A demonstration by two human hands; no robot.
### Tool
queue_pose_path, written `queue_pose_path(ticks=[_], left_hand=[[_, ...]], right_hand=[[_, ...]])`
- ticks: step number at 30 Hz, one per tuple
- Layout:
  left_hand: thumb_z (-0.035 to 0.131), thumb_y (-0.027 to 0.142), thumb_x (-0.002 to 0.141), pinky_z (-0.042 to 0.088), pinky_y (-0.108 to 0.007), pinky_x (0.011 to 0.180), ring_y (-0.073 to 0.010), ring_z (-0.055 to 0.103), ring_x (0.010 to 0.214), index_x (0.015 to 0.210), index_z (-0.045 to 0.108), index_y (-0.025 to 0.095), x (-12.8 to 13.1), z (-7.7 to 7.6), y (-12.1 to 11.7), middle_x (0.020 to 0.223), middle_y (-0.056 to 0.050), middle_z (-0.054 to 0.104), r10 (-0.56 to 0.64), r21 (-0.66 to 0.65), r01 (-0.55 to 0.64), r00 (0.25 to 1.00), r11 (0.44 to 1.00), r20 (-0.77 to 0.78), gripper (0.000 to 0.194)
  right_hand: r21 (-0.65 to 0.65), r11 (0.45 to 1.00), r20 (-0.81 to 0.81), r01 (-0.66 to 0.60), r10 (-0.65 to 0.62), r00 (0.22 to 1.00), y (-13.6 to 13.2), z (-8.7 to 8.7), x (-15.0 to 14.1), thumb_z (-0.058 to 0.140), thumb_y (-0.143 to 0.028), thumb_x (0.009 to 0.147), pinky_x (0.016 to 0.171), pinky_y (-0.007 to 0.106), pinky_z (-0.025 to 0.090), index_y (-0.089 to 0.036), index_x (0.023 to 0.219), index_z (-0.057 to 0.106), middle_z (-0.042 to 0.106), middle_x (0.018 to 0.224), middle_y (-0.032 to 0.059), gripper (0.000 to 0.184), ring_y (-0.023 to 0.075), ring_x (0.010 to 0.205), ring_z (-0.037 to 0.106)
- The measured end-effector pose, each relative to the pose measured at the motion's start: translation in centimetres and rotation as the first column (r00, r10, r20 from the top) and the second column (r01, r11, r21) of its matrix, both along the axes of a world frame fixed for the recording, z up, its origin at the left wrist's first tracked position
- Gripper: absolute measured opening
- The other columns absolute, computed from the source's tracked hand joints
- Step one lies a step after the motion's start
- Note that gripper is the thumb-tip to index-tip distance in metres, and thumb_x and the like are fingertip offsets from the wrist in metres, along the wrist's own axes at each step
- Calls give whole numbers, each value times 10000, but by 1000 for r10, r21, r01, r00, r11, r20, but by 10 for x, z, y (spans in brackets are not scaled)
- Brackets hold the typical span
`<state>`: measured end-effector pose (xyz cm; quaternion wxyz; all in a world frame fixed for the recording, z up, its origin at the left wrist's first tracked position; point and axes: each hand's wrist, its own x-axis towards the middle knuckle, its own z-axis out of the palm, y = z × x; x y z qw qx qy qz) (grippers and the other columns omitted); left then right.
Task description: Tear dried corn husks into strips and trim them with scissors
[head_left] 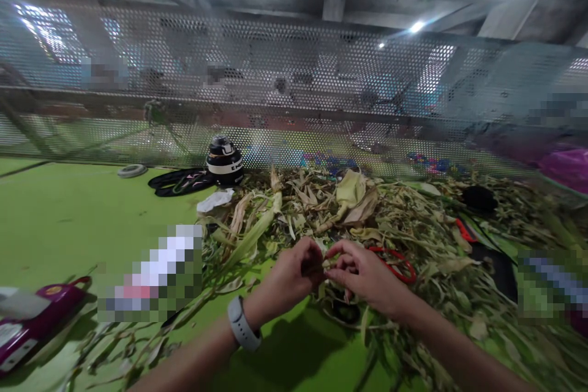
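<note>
My left hand [301, 266], with a pale watch [243, 323] on its wrist, is closed with its fingertips pinched together. My right hand [353, 266] meets it fingertip to fingertip over the green table. Between them is a small pale yellow-green piece [327, 264], which looks like plant material; most of it is hidden by the fingers. Both hands hover in front of a heap of dried corn husks and leaves [316, 196]. A red loop [408, 271], like a scissor handle, lies among the leaves beside my right hand. Below the hands sits a dark round object [345, 311], partly covered.
A black-and-white jar [225, 162] stands at the back, with a black strap-like item [181, 182] and a white ring [131, 170] to its left. A maroon device [41, 318] lies at the left edge. Behind the green table [73, 214] runs a perforated metal screen [285, 55].
</note>
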<state>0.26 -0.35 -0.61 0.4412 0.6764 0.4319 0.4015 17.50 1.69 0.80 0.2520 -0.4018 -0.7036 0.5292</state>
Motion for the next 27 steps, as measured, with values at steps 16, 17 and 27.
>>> queue_pose_path(ticks=[16, 17, 27], left_hand=[[567, 144, 696, 309, -191, 496, -85, 430, 536, 767, 448, 193, 1, 2, -4, 595, 62, 483, 2, 34, 1, 996, 999, -84, 147], [565, 137, 692, 307, -191, 494, -84, 428, 535, 768, 447, 192, 1, 2, -4, 595, 63, 480, 1, 31, 2, 997, 1000, -83, 151], [541, 126, 693, 300, -198, 489, -99, 457, 556, 778, 440, 193, 2, -1, -5, 611, 50, 492, -17, 45, 24, 988, 999, -151, 147]], right_hand=[[-278, 960, -48, -7, -7, 999, 7, 7, 4, 623, -277, 678, 379, 166, 399, -126, 803, 545, 605, 525, -16, 211, 144, 527, 630], [-276, 961, -48, -11, -2, 999, 7, 6, 5, 619, -278, 684, 371, 161, 391, -123, 808, 548, 605, 518, -17, 210, 141, 517, 629], [-215, 975, 38, -57, 67, 997, 7, 6, 8, 599, -270, 714, 390, 150, 341, -138, 818, 546, 578, 499, -52, 176, 126, 480, 627]])
